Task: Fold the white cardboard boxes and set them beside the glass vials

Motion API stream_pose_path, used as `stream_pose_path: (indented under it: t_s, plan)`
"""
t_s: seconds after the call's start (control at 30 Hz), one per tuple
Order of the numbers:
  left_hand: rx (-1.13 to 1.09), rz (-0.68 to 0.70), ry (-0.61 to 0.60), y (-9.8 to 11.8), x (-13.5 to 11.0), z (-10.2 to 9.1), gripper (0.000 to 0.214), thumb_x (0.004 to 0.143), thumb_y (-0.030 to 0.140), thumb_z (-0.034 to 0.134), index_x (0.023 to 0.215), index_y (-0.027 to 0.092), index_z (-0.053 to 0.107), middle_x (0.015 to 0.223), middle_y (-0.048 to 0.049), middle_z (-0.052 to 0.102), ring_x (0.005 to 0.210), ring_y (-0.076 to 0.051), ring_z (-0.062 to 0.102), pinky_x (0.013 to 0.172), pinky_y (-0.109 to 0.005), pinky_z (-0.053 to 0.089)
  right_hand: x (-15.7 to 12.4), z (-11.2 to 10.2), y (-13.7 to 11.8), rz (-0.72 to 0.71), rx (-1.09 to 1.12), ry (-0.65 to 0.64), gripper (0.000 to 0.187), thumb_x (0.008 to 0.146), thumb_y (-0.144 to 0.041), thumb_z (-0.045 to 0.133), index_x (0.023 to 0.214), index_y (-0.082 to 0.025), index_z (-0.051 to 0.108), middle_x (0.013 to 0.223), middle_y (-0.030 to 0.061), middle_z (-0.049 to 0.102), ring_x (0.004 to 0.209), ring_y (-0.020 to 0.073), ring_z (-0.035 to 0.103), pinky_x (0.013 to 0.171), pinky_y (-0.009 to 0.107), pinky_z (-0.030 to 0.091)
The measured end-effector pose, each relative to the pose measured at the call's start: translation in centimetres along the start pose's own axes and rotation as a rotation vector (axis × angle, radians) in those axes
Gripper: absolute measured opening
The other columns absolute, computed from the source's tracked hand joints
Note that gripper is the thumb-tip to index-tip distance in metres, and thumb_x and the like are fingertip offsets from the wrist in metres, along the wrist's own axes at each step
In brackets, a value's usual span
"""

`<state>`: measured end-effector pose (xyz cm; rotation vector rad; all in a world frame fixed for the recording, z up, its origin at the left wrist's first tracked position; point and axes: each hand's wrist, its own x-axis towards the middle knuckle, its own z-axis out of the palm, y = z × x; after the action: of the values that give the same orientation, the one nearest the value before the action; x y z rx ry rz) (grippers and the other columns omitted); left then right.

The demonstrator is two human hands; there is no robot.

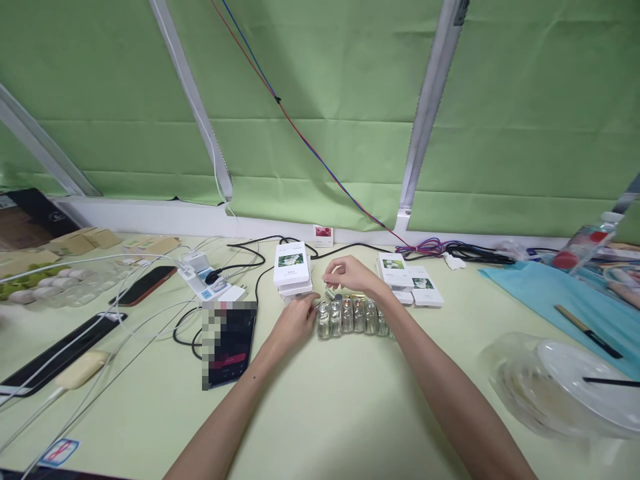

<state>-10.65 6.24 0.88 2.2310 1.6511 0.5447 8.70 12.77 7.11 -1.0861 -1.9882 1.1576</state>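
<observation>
A row of several small clear glass bottles [353, 316] stands in the middle of the pale green table [330, 413]. My left hand [295, 321] rests at the row's left end, fingers curled and touching the first bottle. My right hand [350, 274] hovers just above the row, fingers pinched together over a bottle top; what they pinch is too small to name. A stack of white boxes [292, 269] with a flower picture stands right behind my left hand.
More white boxes [411, 280] lie to the right of the bottles. A phone [227, 341], chargers and cables [210, 280] sit at the left. A clear plastic container with lid [565, 387] and a blue cloth [560, 293] occupy the right.
</observation>
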Motion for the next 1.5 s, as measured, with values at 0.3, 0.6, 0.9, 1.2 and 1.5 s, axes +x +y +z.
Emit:
stream_pose_path:
  t_s: [0.3,0.6,0.9,1.2,1.5]
  plan:
    - [-0.132,0.043,0.031,-0.1,0.0,-0.4,0.034,0.091,0.016,0.043,0.115,0.013,0.066,0.083,-0.007,0.068,0.077,-0.021,0.061,0.074,-0.031,0.045,-1.9,1.0,0.0,-0.086,0.195,0.038,0.018,0.083,-0.032,0.069,0.082,-0.014,0.072,0.075,0.004,0.073,0.062,0.0118,0.059,0.062,0.024,0.047]
    - [-0.419,0.076,-0.282,-0.7,-0.2,-2.4,0.053,0.075,0.018,0.057,0.128,0.014,0.058,0.086,-0.0033,0.065,0.069,-0.015,0.055,0.066,-0.027,0.046,-3.2,1.9,-0.4,-0.001,0.221,0.038,0.017,0.081,-0.031,0.07,0.075,-0.016,0.07,0.07,0.0043,0.074,0.055,0.0105,0.055,0.053,0.022,0.043]
    - [-0.371,0.045,-0.445,-0.7,-0.6,-2.8,0.099,0.066,0.039,0.084,0.152,0.022,0.039,0.08,0.0031,0.053,0.07,-0.015,0.051,0.063,-0.026,0.043,-3.3,1.9,-0.3,0.044,0.204,0.068,0.018,0.083,-0.031,0.067,0.073,-0.016,0.068,0.067,0.0028,0.072,0.05,0.0091,0.05,0.049,0.021,0.04]
    - [-0.344,0.042,-0.351,-0.3,-0.4,-2.2,0.081,0.067,0.046,0.083,0.137,0.019,0.052,0.073,0.0053,0.05,0.067,-0.015,0.05,0.061,-0.026,0.038,-3.2,1.2,0.2,0.044,0.213,0.122,0.021,0.085,-0.034,0.064,0.084,-0.015,0.072,0.076,0.0038,0.072,0.049,0.0084,0.05,0.045,0.021,0.036]
    - [-0.334,0.017,-0.374,0.1,-0.6,-2.4,0.088,0.066,0.049,0.083,0.141,0.02,0.048,0.073,0.005,0.051,0.066,-0.015,0.052,0.059,-0.026,0.038,-3.1,1.5,0.3,0.022,0.208,0.073,0.013,0.08,-0.029,0.068,0.08,-0.017,0.071,0.075,0.0024,0.072,0.048,0.0085,0.052,0.046,0.022,0.04]
